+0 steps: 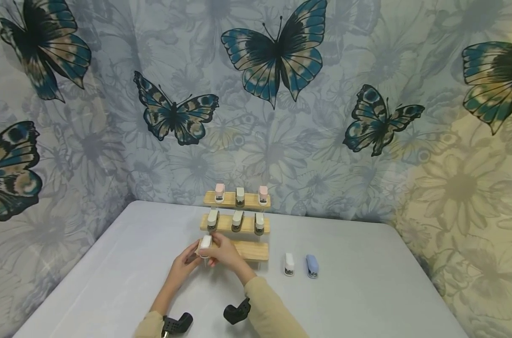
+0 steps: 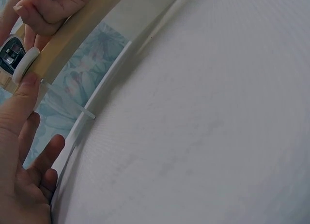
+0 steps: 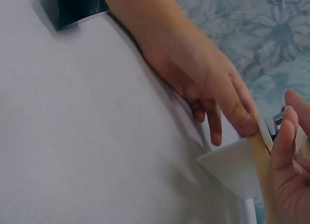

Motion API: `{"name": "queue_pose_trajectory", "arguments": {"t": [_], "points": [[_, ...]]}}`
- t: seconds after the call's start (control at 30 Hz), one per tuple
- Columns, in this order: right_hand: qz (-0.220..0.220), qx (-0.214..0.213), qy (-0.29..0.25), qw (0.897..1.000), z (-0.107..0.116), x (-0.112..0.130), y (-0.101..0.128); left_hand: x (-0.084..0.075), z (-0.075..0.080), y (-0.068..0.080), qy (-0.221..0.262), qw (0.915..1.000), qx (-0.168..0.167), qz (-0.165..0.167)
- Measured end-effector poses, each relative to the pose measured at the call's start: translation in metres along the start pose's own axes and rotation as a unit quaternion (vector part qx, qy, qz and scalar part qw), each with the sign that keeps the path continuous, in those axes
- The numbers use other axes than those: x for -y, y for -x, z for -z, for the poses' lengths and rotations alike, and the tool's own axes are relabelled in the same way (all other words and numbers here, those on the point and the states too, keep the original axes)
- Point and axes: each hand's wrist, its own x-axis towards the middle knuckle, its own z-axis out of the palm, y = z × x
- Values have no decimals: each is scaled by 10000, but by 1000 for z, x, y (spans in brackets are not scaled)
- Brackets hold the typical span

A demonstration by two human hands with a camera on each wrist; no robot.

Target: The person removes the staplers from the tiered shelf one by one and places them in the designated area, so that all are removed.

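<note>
A small white stapler (image 1: 206,241) stands at the left end of the lowest step of a wooden display rack (image 1: 253,252). My right hand (image 1: 227,253) pinches this stapler between thumb and fingers from the right. On the left, my left hand (image 1: 183,265) holds the end of the step; its thumb lies on the front edge against the stapler's base. Seen in the left wrist view, the stapler (image 2: 13,53) shows its dark front opening, and the left hand's lower fingers (image 2: 47,154) hang loosely below the wood. The right wrist view partly hides the stapler behind fingers.
The middle step holds grey-white staplers (image 1: 237,220); the top step has two pink staplers (image 1: 220,191) and a grey one (image 1: 240,196). Right of the rack, a white stapler (image 1: 289,264) and a blue stapler (image 1: 312,265) lie on the white table (image 1: 357,281). A butterfly-patterned wall covering (image 1: 281,155) stands behind.
</note>
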Motion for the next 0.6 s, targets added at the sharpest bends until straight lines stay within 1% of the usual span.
{"name": "queue_pose_trajectory", "arguments": {"t": [0.17,0.23,0.4,0.6], "points": [[39,-173,233,9996,2,1,3,1,-3,0,51,9999,-23,161],[55,-142,270,9995,3,2,4,2,-4,0,62,9997,-46,247],[204,10,394,9990,7,1,9,5,-4,2,173,9994,-29,308],[275,-10,703,9971,17,27,32,3,-3,-1,121,9996,-48,236]]}}
